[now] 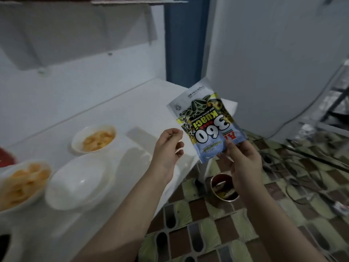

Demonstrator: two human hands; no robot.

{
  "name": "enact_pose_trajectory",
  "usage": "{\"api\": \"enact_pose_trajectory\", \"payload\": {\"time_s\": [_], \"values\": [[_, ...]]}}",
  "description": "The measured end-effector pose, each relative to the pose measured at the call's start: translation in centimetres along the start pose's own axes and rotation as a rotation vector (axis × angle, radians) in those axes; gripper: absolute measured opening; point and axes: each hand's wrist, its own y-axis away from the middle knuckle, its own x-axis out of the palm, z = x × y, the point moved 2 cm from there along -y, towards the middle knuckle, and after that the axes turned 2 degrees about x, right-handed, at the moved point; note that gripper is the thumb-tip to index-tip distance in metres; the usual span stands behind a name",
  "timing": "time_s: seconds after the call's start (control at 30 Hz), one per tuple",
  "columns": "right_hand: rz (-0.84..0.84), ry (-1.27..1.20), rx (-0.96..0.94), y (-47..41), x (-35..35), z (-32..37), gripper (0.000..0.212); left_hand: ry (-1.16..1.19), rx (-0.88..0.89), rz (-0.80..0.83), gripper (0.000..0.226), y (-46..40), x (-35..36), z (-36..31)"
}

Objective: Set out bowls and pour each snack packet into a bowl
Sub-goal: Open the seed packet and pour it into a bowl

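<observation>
3 white round bowls sit on the white table (120, 114) left of my fingers: 2 hold orange snacks (98, 140) (20, 183), 1 is empty (80, 181). My right hand (243, 163) pinches the lower edge of an upside-down blue-and-yellow "360" sunflower seed packet (205, 121), held up off the table's end. My left hand (168, 148) hovers just beside the packet, fingers loosely curled, holding nothing.

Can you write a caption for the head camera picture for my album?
Right hand holds an upside-down sunflower seed packet beside an empty white bowl.
</observation>
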Motion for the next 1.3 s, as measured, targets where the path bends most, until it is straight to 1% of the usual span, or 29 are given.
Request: {"api": "enact_pose_trajectory", "payload": {"time_s": [0.2,0.33,0.47,0.63,0.73,0.83,0.97,1.03,1.13,1.17,1.23,1.3], "values": [[-0.16,-0.004,0.088,-6.0,-10.5,-1.4,0.019,-0.056,-0.117,0.046,0.013,-5.2,10.3,6.7],[-0.275,0.003,0.14,-8.0,-16.5,-3.0,0.013,-0.143,-0.18,0.067,0.013,-7.5,15.7,11.4],[-0.378,0.025,0.202,-9.3,-20.8,-5.3,0.016,-0.245,-0.239,0.086,0.007,-9.7,18.6,15.4],[-0.496,0.098,0.311,-11.5,-25.6,-9.9,0.011,-0.38,-0.318,0.094,0.006,-12.8,20.1,21.4],[-0.541,0.222,0.382,-12.4,-28.4,-14.5,0.012,-0.45,-0.376,0.09,0.005,-14.7,19.7,25.6],[-0.525,0.365,0.47,-13.4,-31.2,-21.3,0.017,-0.515,-0.428,0.083,0.004,-17.0,18.2,31.2],[-0.496,0.474,0.562,-16.9,-36.2,-34.2,0.014,-0.578,-0.453,0.061,0.006,-20.8,15.0,39.7],[-0.467,0.51,0.588,-19.5,-39.1,-42.3,0.012,-0.594,-0.458,0.05,0.006,-23.0,13.0,44.4],[-0.431,0.627,0.612,-23.7,-41.1,-51.1,0.028,-0.624,-0.442,0.045,0.008,-26.0,10.1,51.2],[-0.423,0.663,0.616,-24.8,-40.8,-52.4,0.03,-0.63,-0.433,0.048,0.008,-27.1,9.3,53.4],[-0.422,0.756,0.64,-26.1,-38.9,-52.6,0.027,-0.653,-0.419,0.056,0.009,-29.0,8.0,57.0],[-0.445,0.813,0.68,-27.0,-38.6,-54.2,0.025,-0.672,-0.405,0.07,0.013,-30.4,7.2,59.6]]}}
